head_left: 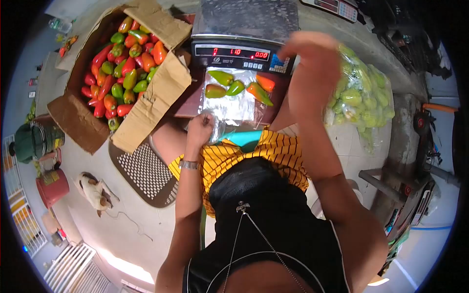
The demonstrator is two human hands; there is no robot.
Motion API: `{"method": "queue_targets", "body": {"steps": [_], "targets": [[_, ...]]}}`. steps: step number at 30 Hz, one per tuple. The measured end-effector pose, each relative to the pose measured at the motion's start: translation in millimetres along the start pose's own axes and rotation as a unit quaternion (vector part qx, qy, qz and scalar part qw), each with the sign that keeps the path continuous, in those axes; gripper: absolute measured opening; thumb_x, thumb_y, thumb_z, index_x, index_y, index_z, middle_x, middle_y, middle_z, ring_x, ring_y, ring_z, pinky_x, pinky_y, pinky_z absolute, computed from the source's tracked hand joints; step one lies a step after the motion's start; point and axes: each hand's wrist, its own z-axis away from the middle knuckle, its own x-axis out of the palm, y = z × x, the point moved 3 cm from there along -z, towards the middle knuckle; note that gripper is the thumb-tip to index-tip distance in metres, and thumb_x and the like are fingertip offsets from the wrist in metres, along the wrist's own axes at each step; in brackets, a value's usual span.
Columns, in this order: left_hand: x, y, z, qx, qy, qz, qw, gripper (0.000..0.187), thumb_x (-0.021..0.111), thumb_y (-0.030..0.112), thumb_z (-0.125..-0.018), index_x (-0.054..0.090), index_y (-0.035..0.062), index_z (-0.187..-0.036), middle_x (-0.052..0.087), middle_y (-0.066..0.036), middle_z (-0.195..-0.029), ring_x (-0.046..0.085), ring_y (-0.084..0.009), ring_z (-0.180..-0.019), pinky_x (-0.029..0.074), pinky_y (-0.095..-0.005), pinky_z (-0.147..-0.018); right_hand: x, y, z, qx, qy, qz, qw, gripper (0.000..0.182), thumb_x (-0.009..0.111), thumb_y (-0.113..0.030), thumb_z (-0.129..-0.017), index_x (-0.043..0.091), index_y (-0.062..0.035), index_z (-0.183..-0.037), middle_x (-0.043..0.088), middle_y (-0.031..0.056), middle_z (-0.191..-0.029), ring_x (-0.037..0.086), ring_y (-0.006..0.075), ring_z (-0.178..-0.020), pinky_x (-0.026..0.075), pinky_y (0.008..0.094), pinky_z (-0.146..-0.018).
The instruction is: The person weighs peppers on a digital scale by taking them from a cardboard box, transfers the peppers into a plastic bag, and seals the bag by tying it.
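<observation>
Below the scale, left hand pinches a clear bag; blurred right hand's grip unreadable.

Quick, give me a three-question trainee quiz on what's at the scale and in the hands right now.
1. True or false: the left hand pinches the edge of the clear plastic bag holding peppers.
2. What stands directly behind that bag?
A. cardboard box
B. digital scale
C. red bucket
3. Fill in: the right hand is raised and blurred beside a bag of pale ____ peppers.

Key: 1 true; 2 B, the digital scale; 3 green.
</observation>
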Motion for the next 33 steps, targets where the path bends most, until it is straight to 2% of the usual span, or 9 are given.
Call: {"method": "queue_targets", "body": {"steps": [2,4,8,16,22,26,28,32,33], "targets": [[-1.3,-1.1,3.7,-0.005,-0.003,0.010,1.000,0.016,0.067,0.013,-0.094,0.070,-0.0024,-0.099,0.071,-0.019,-0.078,0.069,-0.0240,-0.068,0.054,-0.0352,-0.068,10.0,101.8,32.3,0.106,-0.180,0.126,0.970,0.021,0.076,-0.023,-0.090,0.074,-0.0070,-0.104,0.071,0.0062,-0.103,0.067,0.0214,-0.100,0.053,0.0356,-0.086],[-5.6,15.2,1.5,-0.027,-0.017,-0.001,0.999,0.016,0.068,0.013,-0.094,0.070,-0.0028,-0.097,0.071,-0.019,-0.077,0.070,-0.0232,-0.068,0.054,-0.0352,-0.069,3.0,148.5,75.1,0.140,-0.353,0.246,0.892,0.044,0.084,-0.037,-0.083,0.073,-0.0096,-0.114,0.067,0.0089,-0.123,0.065,0.0281,-0.114,0.052,0.0406,-0.097],[-6.8,19.3,4.0,-0.024,-0.006,0.012,1.000,0.017,0.067,0.013,-0.095,0.068,-0.0036,-0.094,0.070,-0.020,-0.076,0.069,-0.0241,-0.067,0.053,-0.0368,-0.067,4.7,188.7,131.4,0.106,-0.351,0.298,0.881,0.068,0.087,-0.044,-0.075,0.067,-0.0143,-0.133,0.051,0.0165,-0.146,0.053,0.0344,-0.130,0.041,0.0510,-0.112],[3.4,-9.8,-5.2,-0.002,0.010,-0.002,1.000,0.028,0.067,0.020,-0.100,0.068,-0.0063,-0.090,0.065,-0.029,-0.077,0.068,-0.0377,-0.067,0.053,-0.0426,-0.065,18.3,200.1,149.8,0.153,-0.349,0.303,0.874,0.059,0.090,-0.037,-0.072,0.073,-0.0106,-0.122,0.048,0.0143,-0.147,0.053,0.0382,-0.131,0.044,0.0455,-0.112],[8.4,-19.7,-4.1,-0.020,0.010,0.042,0.999,0.024,0.067,0.019,-0.097,0.070,-0.0047,-0.096,0.068,-0.027,-0.078,0.071,-0.0373,-0.070,0.054,-0.0412,-0.068,15.0,195.3,148.1,0.166,-0.299,0.251,0.906,0.052,0.093,-0.030,-0.070,0.076,-0.0080,-0.115,0.052,0.0130,-0.144,0.055,0.0350,-0.130,0.047,0.0418,-0.110],[10.8,-25.0,-5.7,-0.026,-0.004,0.023,0.999,0.022,0.067,0.017,-0.096,0.071,-0.0036,-0.099,0.069,-0.025,-0.078,0.072,-0.0323,-0.070,0.054,-0.0397,-0.069,10.6,163.1,86.0,0.195,-0.128,0.127,0.964,0.050,0.091,-0.033,-0.069,0.078,-0.0094,-0.111,0.057,0.0140,-0.138,0.062,0.0346,-0.116,0.053,0.0446,-0.102],[3.1,-8.8,-2.7,-0.027,-0.006,0.027,0.999,0.022,0.067,0.017,-0.096,0.071,-0.0037,-0.099,0.069,-0.024,-0.077,0.072,-0.0295,-0.069,0.054,-0.0390,-0.068,9.7,153.9,22.5,-0.016,-0.100,0.239,0.966,0.051,0.091,-0.035,-0.069,0.079,-0.0098,-0.111,0.060,0.0162,-0.136,0.066,0.0355,-0.113,0.055,0.0437,-0.099],[-1.9,0.2,-5.0,-0.077,-0.050,-0.015,0.996,0.016,0.066,0.008,-0.096,0.071,-0.0045,-0.105,0.072,-0.014,-0.083,0.066,-0.0108,-0.079,0.054,-0.0307,-0.074,41.0,205.3,-53.2,0.009,-0.165,0.312,0.935,0.059,0.092,-0.041,-0.071,0.077,-0.0107,-0.120,0.056,0.0149,-0.144,0.060,0.0350,-0.128,0.049,0.0388,-0.110],[-4.4,2.0,-5.3,-0.067,-0.044,-0.010,0.997,0.017,0.066,0.009,-0.096,0.071,-0.0043,-0.105,0.072,-0.015,-0.083,0.066,-0.0123,-0.077,0.054,-0.0315,-0.074,51.1,217.6,-66.2,0.006,-0.186,0.332,0.925,0.059,0.092,-0.042,-0.071,0.077,-0.0111,-0.120,0.055,0.0158,-0.145,0.059,0.0352,-0.129,0.048,0.0390,-0.111]]}}
